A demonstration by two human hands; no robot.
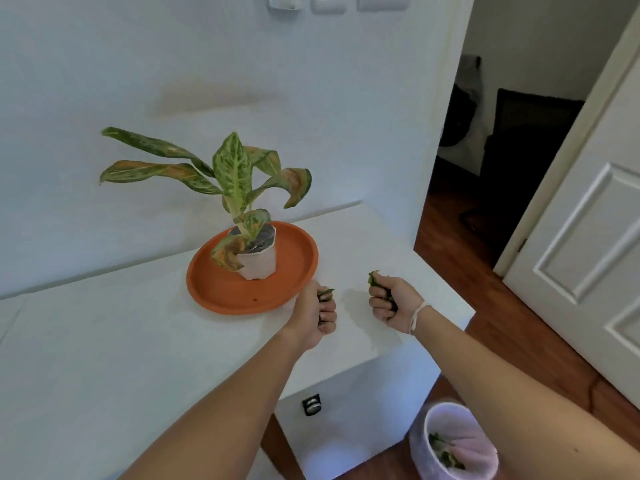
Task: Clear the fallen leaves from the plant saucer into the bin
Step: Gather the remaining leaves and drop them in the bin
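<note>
An orange plant saucer point(221, 292) sits on the white table point(121, 358), with a white pot point(258, 263) and a variegated plant point(232, 171) standing in it. A tiny dark speck lies near the saucer's front rim. My left hand point(320, 315) is closed in a fist just right of the saucer, with green leaves point(325, 293) poking out of it. My right hand point(388, 303) is also fisted, over the table's right part, gripping crumpled green leaves point(374, 279). A pink-lined bin point(453, 441) stands on the floor below the table's right corner, with several leaves inside.
The wall runs behind the table. An open white door point(588, 244) and a dark doorway lie to the right over wooden floor point(519, 327). A drawer front with a dark handle point(311, 404) faces me under the tabletop.
</note>
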